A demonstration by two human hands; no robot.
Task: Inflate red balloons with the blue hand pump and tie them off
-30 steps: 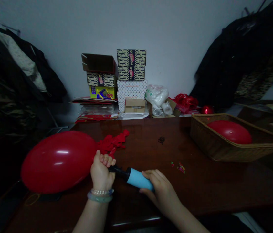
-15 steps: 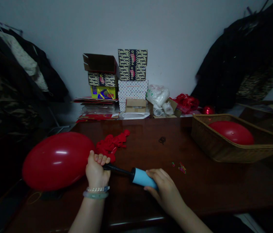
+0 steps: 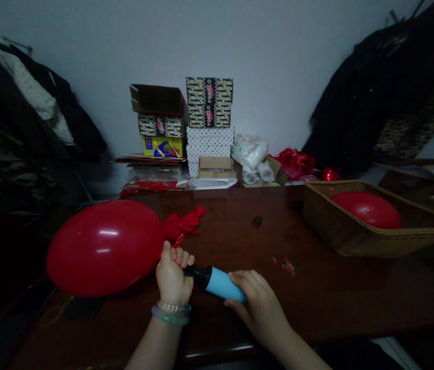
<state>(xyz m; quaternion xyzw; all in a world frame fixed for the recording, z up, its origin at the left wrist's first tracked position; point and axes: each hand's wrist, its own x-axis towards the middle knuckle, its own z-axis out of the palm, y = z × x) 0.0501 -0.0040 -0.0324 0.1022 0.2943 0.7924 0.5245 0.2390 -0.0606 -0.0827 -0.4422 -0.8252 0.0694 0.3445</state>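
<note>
Left hand (image 3: 174,275): fingers gripping pump (image 3: 225,285), black end
Right hand (image 3: 258,302): fingers round pump, blue body
Red balloon (image 3: 107,247): near left

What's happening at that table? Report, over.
Left hand closed on black end of blue pump; right hand gripping the pump too. Inflated red balloon at left hand, neck hidden. Limp red heap beyond; nothing visibly blocking either hand.

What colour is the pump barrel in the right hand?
The barrel is light blue; head view.

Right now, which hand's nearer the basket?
Right. The right hand, on the blue pump, is left of the basket; the left hand, beside a balloon, is farther left.
</note>
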